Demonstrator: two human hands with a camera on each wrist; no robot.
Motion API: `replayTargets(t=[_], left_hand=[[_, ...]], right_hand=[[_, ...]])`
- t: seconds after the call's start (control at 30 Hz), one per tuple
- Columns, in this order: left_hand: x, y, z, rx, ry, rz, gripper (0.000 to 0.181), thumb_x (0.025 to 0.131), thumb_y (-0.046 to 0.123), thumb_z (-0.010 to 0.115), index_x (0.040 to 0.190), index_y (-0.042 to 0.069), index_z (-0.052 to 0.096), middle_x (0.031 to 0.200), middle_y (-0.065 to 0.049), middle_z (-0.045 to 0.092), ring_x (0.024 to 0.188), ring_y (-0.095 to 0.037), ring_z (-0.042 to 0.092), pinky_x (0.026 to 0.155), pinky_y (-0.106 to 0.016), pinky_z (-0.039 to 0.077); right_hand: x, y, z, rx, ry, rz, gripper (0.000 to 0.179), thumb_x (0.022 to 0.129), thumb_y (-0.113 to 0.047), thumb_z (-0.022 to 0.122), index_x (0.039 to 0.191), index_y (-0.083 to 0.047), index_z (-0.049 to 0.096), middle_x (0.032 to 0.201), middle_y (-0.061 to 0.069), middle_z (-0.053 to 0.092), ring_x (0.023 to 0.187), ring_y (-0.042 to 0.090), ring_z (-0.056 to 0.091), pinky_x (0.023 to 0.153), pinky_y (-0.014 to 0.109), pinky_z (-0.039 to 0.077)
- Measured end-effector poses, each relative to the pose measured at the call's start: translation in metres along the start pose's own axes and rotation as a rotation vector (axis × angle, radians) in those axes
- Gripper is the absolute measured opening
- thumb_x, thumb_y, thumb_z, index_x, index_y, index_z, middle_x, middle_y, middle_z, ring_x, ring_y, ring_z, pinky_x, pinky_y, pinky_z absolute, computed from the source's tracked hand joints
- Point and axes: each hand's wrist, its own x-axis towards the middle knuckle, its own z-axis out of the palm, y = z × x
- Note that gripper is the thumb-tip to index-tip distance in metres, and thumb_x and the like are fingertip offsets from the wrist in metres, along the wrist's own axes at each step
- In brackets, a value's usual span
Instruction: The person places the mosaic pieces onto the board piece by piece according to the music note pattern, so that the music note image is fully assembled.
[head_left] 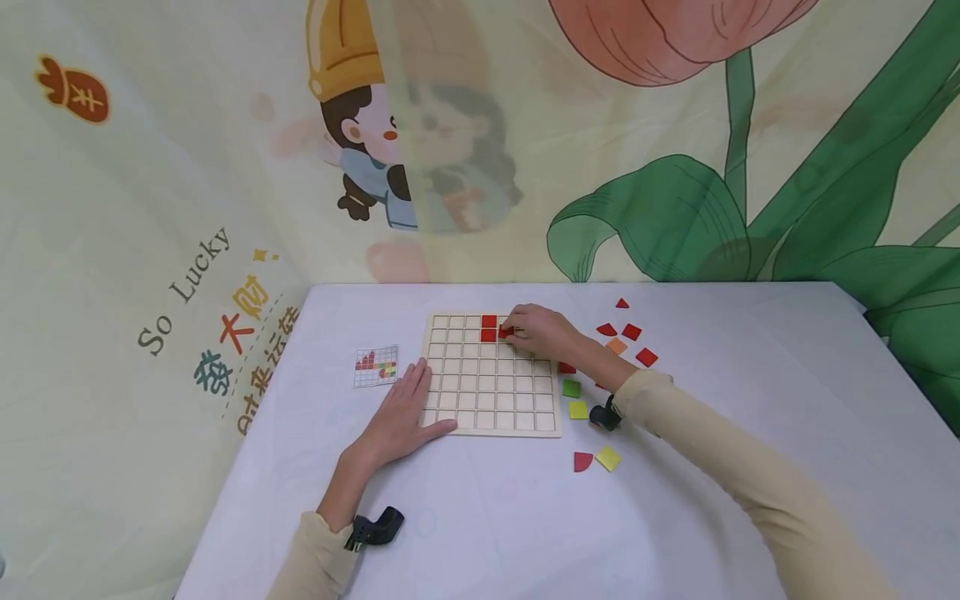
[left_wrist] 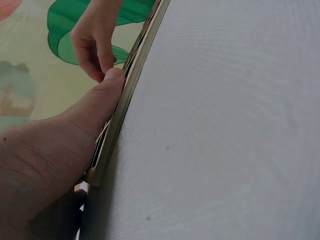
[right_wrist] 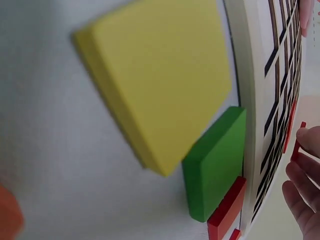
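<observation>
A wooden grid board (head_left: 486, 398) lies on the table, with two red square tiles (head_left: 489, 322) in its far row area, one above the other. My right hand (head_left: 546, 332) pinches a red tile (right_wrist: 296, 148) between thumb and fingers, over the board just right of those two. Flat along the board's left edge rests my left hand (head_left: 402, 414), its fingers stretched forward and its thumb at the near edge. In the left wrist view the thumb (left_wrist: 102, 97) lies against the board's rim.
Left of the board lies a small printed card (head_left: 375, 367) with a coloured grid pattern. Loose tiles are scattered to the right: a green square (head_left: 572, 388), yellow squares (head_left: 608, 458), a red quarter-circle (head_left: 582, 462), an orange piece (head_left: 617, 345) and several red ones (head_left: 647, 357).
</observation>
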Motion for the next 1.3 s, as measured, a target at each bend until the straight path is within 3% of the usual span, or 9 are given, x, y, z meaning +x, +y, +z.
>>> replayTargets(t=[0.57, 0.87, 1.0, 1.1, 1.3], left_hand=[[0.001, 0.001, 0.0, -0.002, 0.01, 0.012, 0.102, 0.087, 0.06, 0.059, 0.155, 0.0, 0.01, 0.165, -0.013, 0.004, 0.153, -0.031, 0.002, 0.124, -0.05, 0.011], [0.0, 0.001, 0.001, -0.003, 0.002, 0.002, 0.102, 0.087, 0.06, 0.059, 0.155, 0.001, 0.01, 0.165, -0.012, 0.004, 0.153, -0.03, 0.001, 0.124, -0.05, 0.011], [0.001, 0.0, 0.001, -0.003, -0.007, 0.006, 0.103, 0.087, 0.061, 0.059, 0.155, 0.001, 0.01, 0.165, -0.013, 0.004, 0.153, -0.031, 0.002, 0.124, -0.05, 0.011], [0.0, -0.001, 0.001, 0.002, -0.008, 0.002, 0.103, 0.087, 0.06, 0.059, 0.155, 0.001, 0.009, 0.165, -0.012, 0.003, 0.153, -0.03, 0.001, 0.125, -0.049, 0.01], [-0.001, 0.0, -0.001, -0.019, -0.011, 0.003, 0.102, 0.088, 0.059, 0.059, 0.155, 0.0, 0.008, 0.165, -0.012, 0.002, 0.153, -0.03, 0.0, 0.125, -0.049, 0.009]], right_hand=[[0.004, 0.001, 0.008, -0.065, -0.009, -0.004, 0.025, 0.094, -0.022, 0.064, 0.116, -0.012, 0.071, 0.112, 0.002, 0.069, 0.1, 0.019, 0.061, 0.081, 0.031, 0.056], [0.005, -0.004, 0.002, -0.094, -0.091, -0.034, 0.029, 0.095, -0.024, 0.063, 0.12, -0.01, 0.069, 0.122, 0.007, 0.065, 0.113, 0.024, 0.058, 0.092, 0.036, 0.055], [-0.005, -0.009, -0.014, -0.096, -0.114, 0.01, 0.038, 0.095, -0.025, 0.063, 0.13, -0.011, 0.062, 0.132, 0.01, 0.059, 0.122, 0.026, 0.054, 0.095, 0.04, 0.054], [-0.017, -0.012, -0.025, -0.024, -0.084, 0.042, 0.042, 0.094, -0.023, 0.065, 0.133, -0.011, 0.059, 0.133, 0.01, 0.059, 0.124, 0.027, 0.054, 0.097, 0.042, 0.054], [-0.058, -0.021, -0.035, 0.072, -0.054, -0.007, 0.04, 0.091, -0.021, 0.069, 0.128, -0.011, 0.062, 0.128, 0.008, 0.062, 0.116, 0.024, 0.061, 0.09, 0.04, 0.057]])
